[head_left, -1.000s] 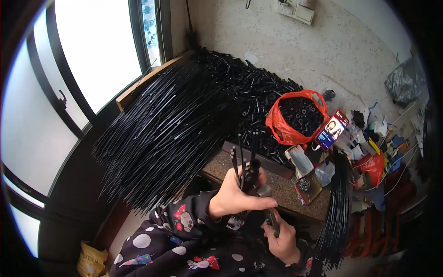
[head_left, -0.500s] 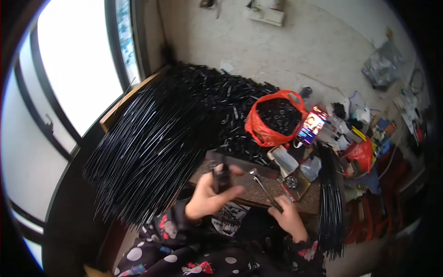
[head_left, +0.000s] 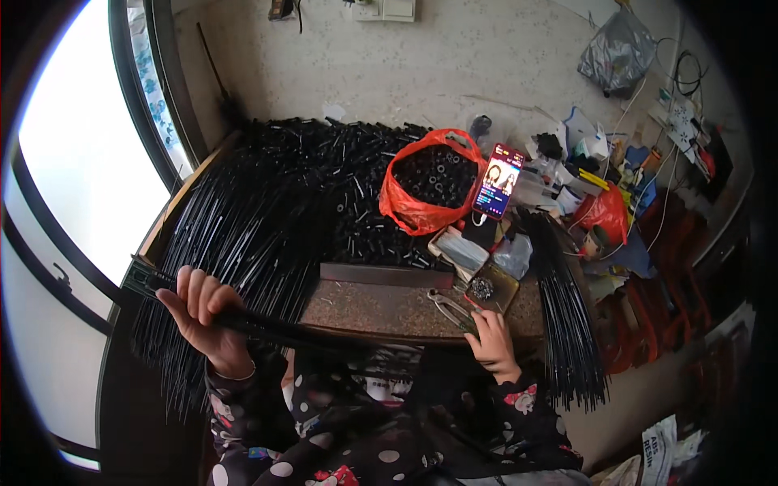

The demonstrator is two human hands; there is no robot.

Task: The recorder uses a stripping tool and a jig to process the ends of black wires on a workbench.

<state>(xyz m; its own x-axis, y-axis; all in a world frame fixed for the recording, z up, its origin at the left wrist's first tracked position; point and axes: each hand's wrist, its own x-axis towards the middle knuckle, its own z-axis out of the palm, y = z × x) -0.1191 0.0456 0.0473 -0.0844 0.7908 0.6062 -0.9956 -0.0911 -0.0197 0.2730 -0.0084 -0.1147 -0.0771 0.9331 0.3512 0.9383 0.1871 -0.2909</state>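
Note:
My left hand (head_left: 204, 314) is wrapped round a long, thick black bundle or rod (head_left: 267, 326), raised at the left over the near edge. Its far end pokes out past my thumb, and the rest slants down towards my lap, where it blurs. Exactly what it is cannot be made out. My right hand (head_left: 493, 344) lies at the front edge of the worktop, fingers stretched out over the handle ends of a pair of pliers (head_left: 445, 304). Those pliers rest on the speckled worktop (head_left: 373, 306) with their handles apart.
Long thin black rods (head_left: 235, 235) pile up at left, another bunch (head_left: 567, 316) hangs over the right edge. Small black pieces (head_left: 356, 154) heap behind a dark strip (head_left: 385, 275). A red bag (head_left: 405, 206) of black rings, a lit phone (head_left: 498, 182) and a clear box (head_left: 460, 249) stand near.
My left hand has swung left, carrying the long black thing away from the pliers. The pliers, held up in my right hand before, now lie on the worktop. The view has shifted right.

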